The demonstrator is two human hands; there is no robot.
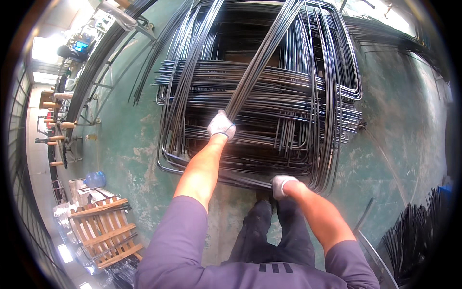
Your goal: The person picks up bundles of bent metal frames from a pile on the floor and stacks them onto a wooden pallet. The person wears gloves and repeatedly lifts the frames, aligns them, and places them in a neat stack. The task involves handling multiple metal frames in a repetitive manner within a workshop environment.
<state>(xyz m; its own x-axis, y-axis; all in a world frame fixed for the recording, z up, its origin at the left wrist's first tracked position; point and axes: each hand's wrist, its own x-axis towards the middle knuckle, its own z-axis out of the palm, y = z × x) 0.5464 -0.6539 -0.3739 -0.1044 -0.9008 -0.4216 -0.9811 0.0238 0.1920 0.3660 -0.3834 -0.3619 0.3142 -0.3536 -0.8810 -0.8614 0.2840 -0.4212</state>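
A large stack of dark, shiny bent metal tubes (288,77) lies crisscrossed in front of me, several of them with rounded corners. My left hand (221,124), in a whitish work glove, is closed at the near end of a slanting bundle of metal tubes (262,55). That bundle runs up and to the right across the stack. Lower down and to the right, my right hand (283,186), gloved too, is closed at the near side of the stack, around the near metal tubes (240,181). Its fingertips are partly hidden.
Long tubes rest on a rack (103,62) to the left. A wooden pallet (108,231) and a blue water jug (95,179) stand at lower left. Dark thin rods (414,231) are bunched at lower right. More tubes (390,33) lie at far right, on the green floor (130,159).
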